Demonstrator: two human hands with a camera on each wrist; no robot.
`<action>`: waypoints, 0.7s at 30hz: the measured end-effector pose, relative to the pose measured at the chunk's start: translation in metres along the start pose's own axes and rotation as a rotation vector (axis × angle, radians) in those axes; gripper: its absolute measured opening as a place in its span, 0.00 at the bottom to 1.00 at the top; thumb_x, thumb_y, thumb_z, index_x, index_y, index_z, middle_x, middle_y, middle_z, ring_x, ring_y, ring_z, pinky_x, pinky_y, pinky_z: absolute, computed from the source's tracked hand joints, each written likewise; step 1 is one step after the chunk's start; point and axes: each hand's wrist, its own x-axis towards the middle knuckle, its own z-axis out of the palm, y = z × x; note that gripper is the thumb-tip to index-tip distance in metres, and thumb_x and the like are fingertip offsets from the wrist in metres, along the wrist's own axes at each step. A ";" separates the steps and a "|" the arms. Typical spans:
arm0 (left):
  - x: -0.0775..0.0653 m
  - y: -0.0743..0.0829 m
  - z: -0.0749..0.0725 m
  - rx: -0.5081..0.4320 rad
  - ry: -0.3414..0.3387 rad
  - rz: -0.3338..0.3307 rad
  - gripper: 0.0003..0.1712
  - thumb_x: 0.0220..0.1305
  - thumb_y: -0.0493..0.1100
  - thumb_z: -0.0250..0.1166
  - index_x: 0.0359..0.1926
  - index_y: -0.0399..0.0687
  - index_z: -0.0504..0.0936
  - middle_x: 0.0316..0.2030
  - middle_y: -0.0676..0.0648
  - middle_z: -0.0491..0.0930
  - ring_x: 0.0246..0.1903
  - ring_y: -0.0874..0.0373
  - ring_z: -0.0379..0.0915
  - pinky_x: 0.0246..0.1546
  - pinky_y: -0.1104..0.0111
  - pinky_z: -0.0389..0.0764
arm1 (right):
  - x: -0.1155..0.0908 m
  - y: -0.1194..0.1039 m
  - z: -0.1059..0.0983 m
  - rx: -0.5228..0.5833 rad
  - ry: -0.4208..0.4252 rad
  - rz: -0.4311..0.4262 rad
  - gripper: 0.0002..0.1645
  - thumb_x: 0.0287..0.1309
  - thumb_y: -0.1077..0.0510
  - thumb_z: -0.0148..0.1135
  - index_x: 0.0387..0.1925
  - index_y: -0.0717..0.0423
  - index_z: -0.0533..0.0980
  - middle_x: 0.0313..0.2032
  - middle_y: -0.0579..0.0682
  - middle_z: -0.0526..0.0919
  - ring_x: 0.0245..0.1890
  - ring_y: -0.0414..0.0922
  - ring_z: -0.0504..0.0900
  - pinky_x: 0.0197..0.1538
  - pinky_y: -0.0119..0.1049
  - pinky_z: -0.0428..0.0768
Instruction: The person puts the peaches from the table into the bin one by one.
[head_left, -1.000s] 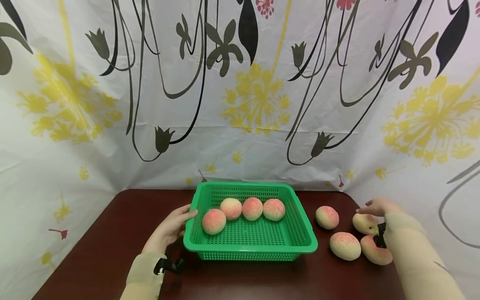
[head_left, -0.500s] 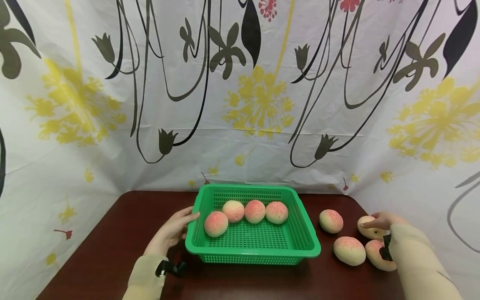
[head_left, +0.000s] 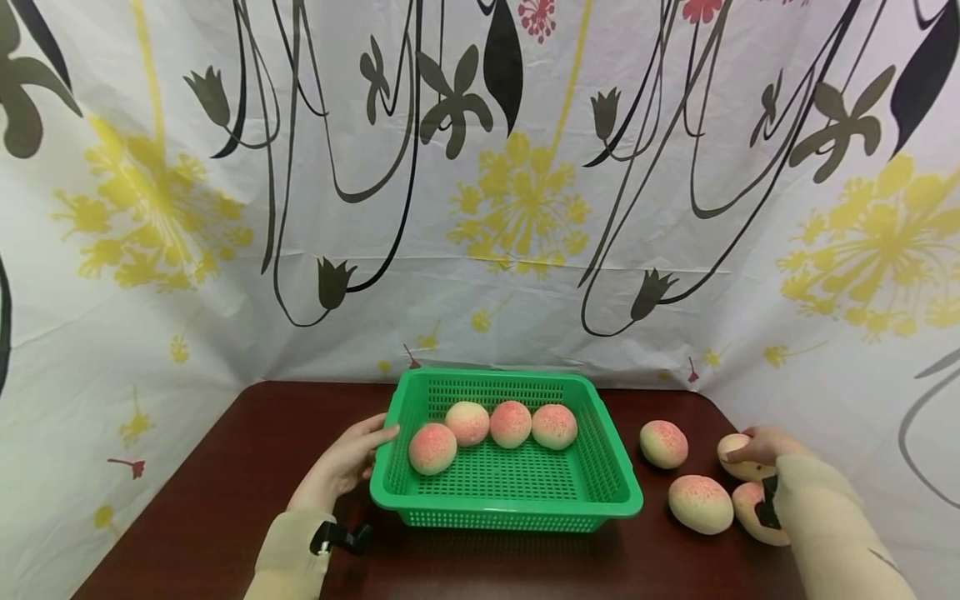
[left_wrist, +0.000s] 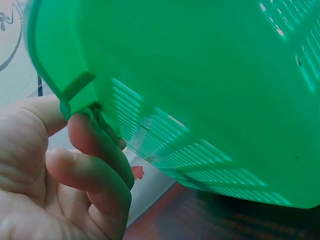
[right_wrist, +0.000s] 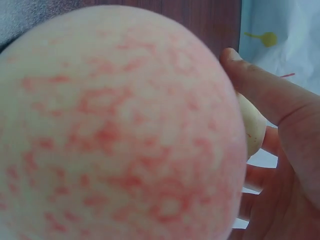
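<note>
At the left side of a green plastic basket [head_left: 517, 507], my left hand [head_left: 341, 467] grips the rim, thumb on top. The left wrist view shows curled fingers [left_wrist: 100, 150] beneath that rim. Several pink-and-cream peaches, one of them the leftmost peach [head_left: 432, 449], lie in a row inside. On the far right, my right hand [head_left: 771, 447] holds a pale peach [head_left: 733, 450] on the table, thumb on its near side. Its remaining surface is partly covered by the hand. A closer peach [right_wrist: 120, 125] fills much of the right wrist view and hides part of the grasp.
Between basket and right hand lie a peach [head_left: 663, 444] at the back and another peach [head_left: 701, 504] in front. A third peach [head_left: 752, 510] sits under the right wrist. The dark red table [head_left: 225, 500] ends against a patterned curtain [head_left: 480, 208].
My right hand has come down onto the pale peach and taken hold of it. The left hand stays on the basket rim. The head view has shifted slightly.
</note>
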 end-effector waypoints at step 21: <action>0.001 -0.001 0.002 0.003 -0.001 0.008 0.37 0.72 0.52 0.56 0.74 0.44 0.54 0.25 0.52 0.79 0.14 0.65 0.64 0.17 0.71 0.62 | -0.002 0.005 0.002 -0.002 0.028 -0.003 0.41 0.54 0.49 0.67 0.47 0.86 0.67 0.40 0.75 0.76 0.43 0.69 0.75 0.46 0.57 0.73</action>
